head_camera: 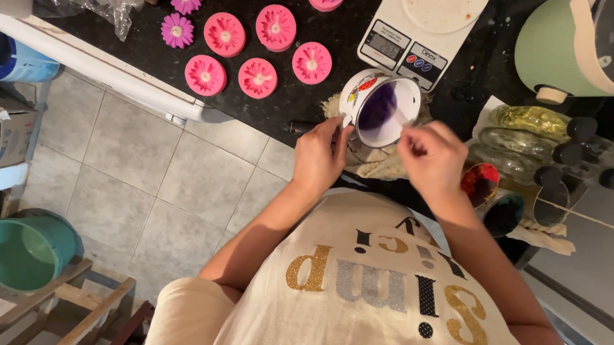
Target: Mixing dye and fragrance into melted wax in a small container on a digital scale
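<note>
My left hand [319, 154] grips the handle side of a white enamel mug [379, 107] with a coloured print, tilted so its purple-stained inside faces me. Fingers pinched together, my right hand [432, 156] sits at the mug's rim; what it pinches is too small to tell. Under the mug lies a beige cloth [376, 162] on the dark countertop [303, 96]. Several pink flower-shaped moulds [258, 77] lie to the left on the counter.
A white kitchen scale [416, 32] stands behind the mug, a green pot [568, 46] at far right. Clear bottles with black caps [529, 144] and small paint-stained cups [480, 182] lie right of my hand. Two purple flowers [178, 29] lie by a plastic bag; a green bucket [24, 248] stands on the tiled floor.
</note>
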